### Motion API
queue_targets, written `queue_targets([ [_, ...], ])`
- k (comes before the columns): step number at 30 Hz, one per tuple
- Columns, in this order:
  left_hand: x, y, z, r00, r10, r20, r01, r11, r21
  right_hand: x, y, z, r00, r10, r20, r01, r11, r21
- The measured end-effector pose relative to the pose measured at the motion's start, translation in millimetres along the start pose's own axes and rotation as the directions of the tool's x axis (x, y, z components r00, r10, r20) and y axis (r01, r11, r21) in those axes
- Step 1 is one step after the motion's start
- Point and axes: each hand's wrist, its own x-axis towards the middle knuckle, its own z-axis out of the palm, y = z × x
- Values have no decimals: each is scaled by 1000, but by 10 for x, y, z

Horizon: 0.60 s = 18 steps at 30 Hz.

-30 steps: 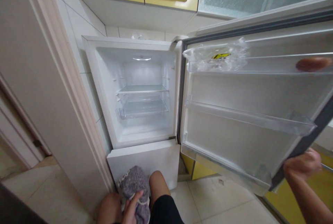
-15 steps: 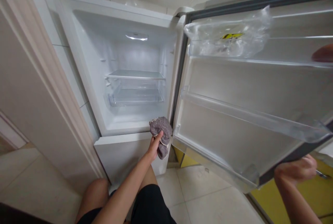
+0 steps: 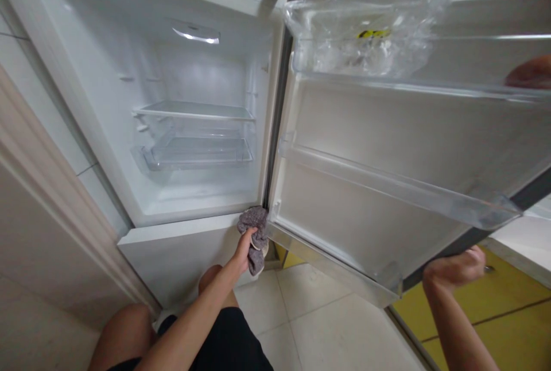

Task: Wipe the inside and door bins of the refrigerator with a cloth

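Observation:
My left hand (image 3: 241,249) grips a grey cloth (image 3: 254,232) and presses it against the bottom right corner of the open fridge (image 3: 107,147), where the door hinge meets the cabinet. My right hand (image 3: 451,267) is closed around the outer edge of the fridge door (image 3: 387,130), holding it swung open. Inside the fridge are a glass shelf (image 3: 193,111) and a clear drawer (image 3: 198,153), both bare.
A crumpled clear plastic bag (image 3: 365,38) lies in the door's top shelf, with a reddish thing (image 3: 531,74) at its right end. The lower door shelf (image 3: 400,187) holds nothing. Yellow cabinets (image 3: 473,325) stand behind the door. A door frame (image 3: 55,210) is on the left. My knees are on the tiled floor (image 3: 327,331).
My left hand lifted the cloth from my lap up to the fridge's bottom right corner. The view moved closer to the fridge. My right hand stayed on the door edge.

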Motion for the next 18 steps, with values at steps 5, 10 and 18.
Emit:
queue_targets([
  [5, -117, -289, 75, 980, -196, 32, 199, 962, -188, -17, -8, -24, 1000, -17, 11, 17, 1000, 9],
  [10, -245, -751, 261, 919, -386, 74, 392, 881, -265, -39, -71, -27, 1000, -18, 8, 18, 1000, 23],
  [18, -530, -1512, 630, 763, -615, 199, 646, 721, -250, -72, -157, -24, 1000, 23, -3, -23, 999, 45],
])
